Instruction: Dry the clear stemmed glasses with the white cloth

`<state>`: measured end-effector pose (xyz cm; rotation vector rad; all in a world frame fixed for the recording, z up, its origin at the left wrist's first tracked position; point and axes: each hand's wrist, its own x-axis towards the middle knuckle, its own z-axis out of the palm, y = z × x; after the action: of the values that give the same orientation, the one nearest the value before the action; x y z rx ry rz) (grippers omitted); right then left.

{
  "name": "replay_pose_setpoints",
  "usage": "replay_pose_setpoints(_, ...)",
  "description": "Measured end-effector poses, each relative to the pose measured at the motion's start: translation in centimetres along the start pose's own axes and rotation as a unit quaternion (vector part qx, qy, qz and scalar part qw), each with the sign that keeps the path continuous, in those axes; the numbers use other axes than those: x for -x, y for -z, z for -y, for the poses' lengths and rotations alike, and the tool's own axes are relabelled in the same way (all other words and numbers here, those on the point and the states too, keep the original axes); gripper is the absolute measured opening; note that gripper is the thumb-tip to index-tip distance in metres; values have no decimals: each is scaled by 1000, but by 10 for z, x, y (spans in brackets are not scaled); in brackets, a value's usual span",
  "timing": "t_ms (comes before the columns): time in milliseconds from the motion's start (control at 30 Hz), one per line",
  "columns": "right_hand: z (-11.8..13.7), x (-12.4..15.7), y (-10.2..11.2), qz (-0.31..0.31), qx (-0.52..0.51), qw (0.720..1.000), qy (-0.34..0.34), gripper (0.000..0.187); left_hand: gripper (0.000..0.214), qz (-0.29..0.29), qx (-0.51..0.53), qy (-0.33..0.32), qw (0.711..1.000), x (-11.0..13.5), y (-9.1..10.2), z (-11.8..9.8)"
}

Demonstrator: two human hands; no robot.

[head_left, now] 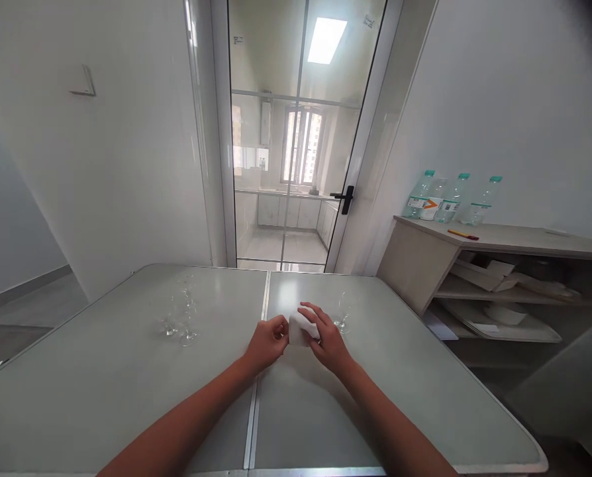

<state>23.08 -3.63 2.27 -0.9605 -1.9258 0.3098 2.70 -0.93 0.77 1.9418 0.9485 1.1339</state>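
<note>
Above the table's middle seam, my two hands are close together. My right hand (330, 339) is curled round a soft white cloth (303, 323), with some fingers stretched along its top. My left hand (269, 341) is closed in a pinch right at the cloth's left side; what its fingers grip is too small to make out. A see-through patch shows just under the cloth, but its kind is unclear. Just behind my right hand stands a clear stemmed glass (344, 321), partly covered. Several more clear stemmed glasses (187, 336) stand together on the table's left half.
The grey folding table (102, 397) has a metal rim and a central seam. On the right, a wooden shelf unit (425, 258) carries several plastic bottles (452, 199) and a yellow-red pen (463, 234). A glass door (296, 159) with a black handle (347, 199) faces me.
</note>
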Motion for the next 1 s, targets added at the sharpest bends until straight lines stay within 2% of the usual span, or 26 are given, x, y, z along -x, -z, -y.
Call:
replay_pose_setpoints(100,-3,-3,-1,-11,-55,994,-97,21,10,31,-136,-75,987,3,3,-1)
replay_pose_setpoints(133,-5,-4,-3,-13,-86,985,-147,22,10,46,-167,-93,981,4,4,0)
replay_pose_setpoints(200,-10,-4,-6,-17,-163,953,-255,32,9,72,-204,-120,969,5,5,2)
replay_pose_setpoints(267,-13,-3,-7,-19,-253,904,-344,35,10,92,-218,-145,961,7,5,4)
replay_pose_setpoints(367,-16,-3,-7,7,-363,844,-394,35,11,100,-203,-153,962,9,5,5)
replay_pose_setpoints(467,-20,-3,-7,4,-407,822,-399,36,14,66,-124,-116,983,9,3,2)
replay_pose_setpoints(567,-25,-2,-14,-30,-399,824,-401,39,26,1,28,-39,999,4,1,-3)
replay_pose_setpoints(633,-27,-3,-21,-79,-368,834,-403,42,32,-33,128,14,991,0,1,-5)
replay_pose_setpoints(733,-21,-3,-29,-158,-365,835,-381,46,35,-31,204,46,977,-5,-1,-5)
replay_pose_setpoints(800,-13,-2,-33,-136,-425,828,-341,51,36,-14,224,60,973,-6,-5,-3)
replay_pose_setpoints(867,-6,0,-36,-100,-451,833,-305,56,38,-6,244,86,966,-4,-9,-2)
replay_pose_setpoints(1000,2,8,-38,-100,-358,890,-265,57,34,1,218,109,970,1,-16,-5)
